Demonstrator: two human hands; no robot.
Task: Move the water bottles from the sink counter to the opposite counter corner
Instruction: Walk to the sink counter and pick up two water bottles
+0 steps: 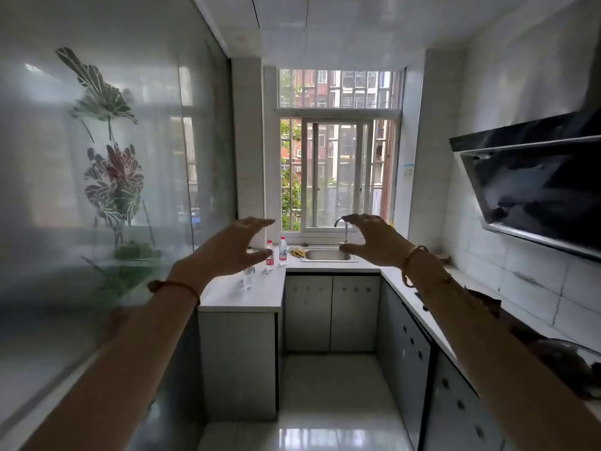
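A steel sink (327,255) sits below the window (336,172), a curved tap (343,227) behind it. A yellow cloth (298,253) lies just left of the sink. A black hood (533,183) hangs on the right wall. Grey cupboards (331,312) stand on a glossy floor (325,402).

Clear bottle (247,277) top hidden behind left hand (232,247); labels unreadable.

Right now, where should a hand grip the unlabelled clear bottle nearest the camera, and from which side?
Probably around the mid-body of the clear bottle, from the aisle side: it stands upright near the counter edge, apart from both labelled bottles, and is round enough to wrap.
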